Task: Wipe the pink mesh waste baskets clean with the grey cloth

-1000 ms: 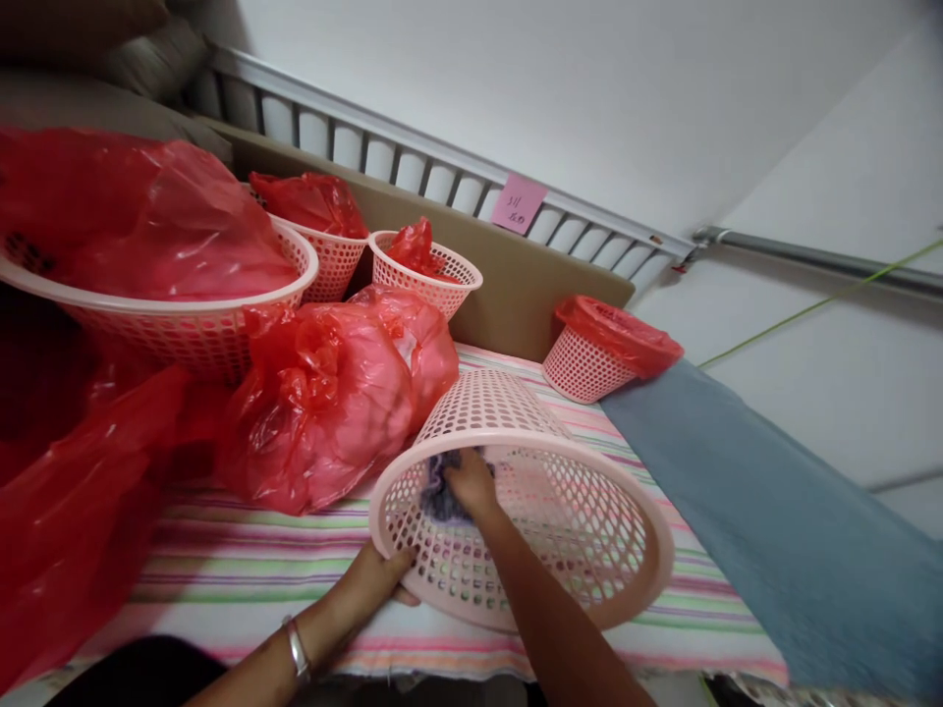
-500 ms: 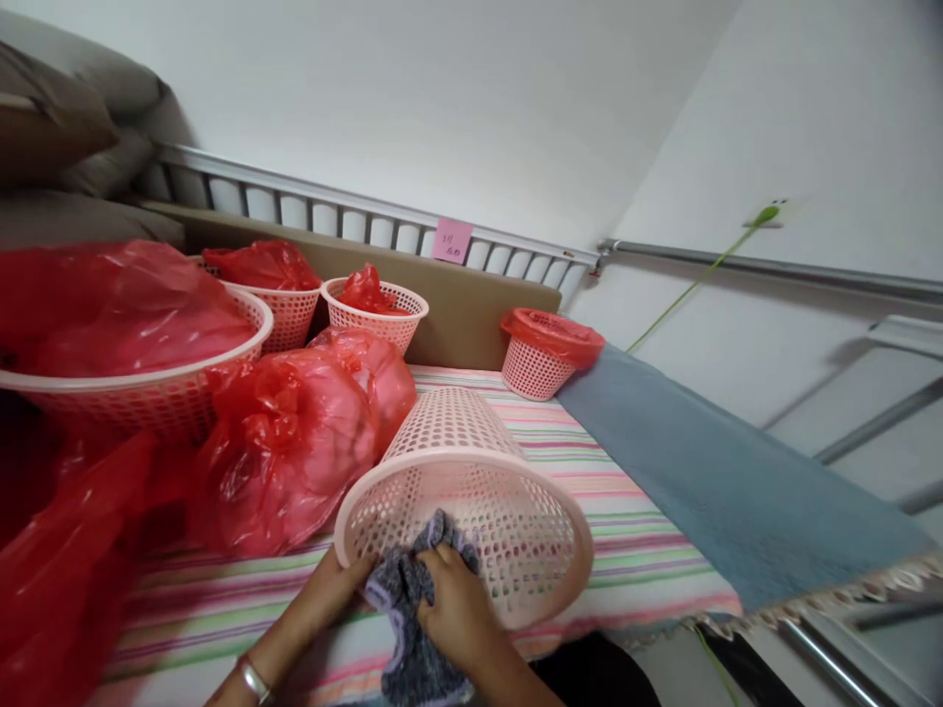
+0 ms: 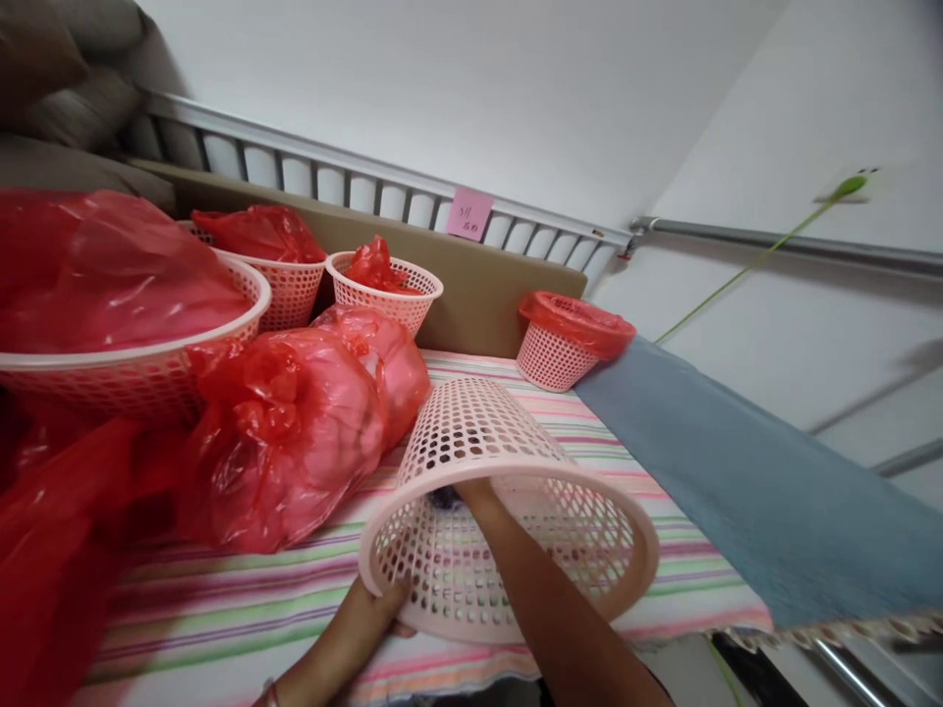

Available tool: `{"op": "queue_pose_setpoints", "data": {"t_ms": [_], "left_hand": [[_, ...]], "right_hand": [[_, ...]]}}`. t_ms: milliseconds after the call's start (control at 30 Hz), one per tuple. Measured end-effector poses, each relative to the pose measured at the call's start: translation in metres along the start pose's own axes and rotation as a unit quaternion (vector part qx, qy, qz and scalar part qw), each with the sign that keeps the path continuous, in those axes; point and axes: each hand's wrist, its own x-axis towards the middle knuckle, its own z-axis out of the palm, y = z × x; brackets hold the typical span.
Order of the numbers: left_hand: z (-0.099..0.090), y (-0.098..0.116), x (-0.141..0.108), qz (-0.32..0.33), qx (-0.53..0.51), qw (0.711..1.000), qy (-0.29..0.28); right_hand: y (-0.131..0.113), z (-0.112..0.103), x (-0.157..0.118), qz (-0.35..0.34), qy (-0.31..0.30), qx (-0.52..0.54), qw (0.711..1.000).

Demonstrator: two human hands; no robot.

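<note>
A pale pink plastic mesh basket [image 3: 478, 422] lies on its side, its wide mouth facing me. My left hand [image 3: 377, 607] is closed around the lower left of its rim. My right hand [image 3: 471, 489] reaches through the mouth, pressed up toward the inner wall. A bit of dark grey cloth [image 3: 443, 498] shows at that hand; the basket wall and rim hide most of the fingers and cloth.
Tied red plastic bags [image 3: 309, 432] lie left of the basket on a striped cloth [image 3: 280, 589]. Beyond stand a large basket [image 3: 147, 344], a small basket [image 3: 383, 295] and a red-lined basket [image 3: 556, 358]. A blue cloth [image 3: 707, 462] lies to the right.
My right hand has pushed the grey cloth from the mouth deep into the basket. My left hand stays at the rim, and the view has shifted slightly.
</note>
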Motion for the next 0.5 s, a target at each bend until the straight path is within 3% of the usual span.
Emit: {"op": "queue_pose_setpoints", "data": {"t_ms": [100,233,500], "left_hand": [[0.000,0.001,-0.002,-0.006,0.002,1.000,-0.007],[0.002,0.001,0.001,-0.014,0.015,1.000,0.011],[0.002,-0.009,0.004,0.006,-0.015,0.997,0.074]], "right_hand": [[0.006,0.018,0.008,-0.008,-0.030,-0.011,0.999],[0.004,0.013,-0.010,-0.019,-0.046,-0.024,0.998],[-0.020,-0.016,-0.151,-0.030,-0.084,-0.045,0.995]]}}
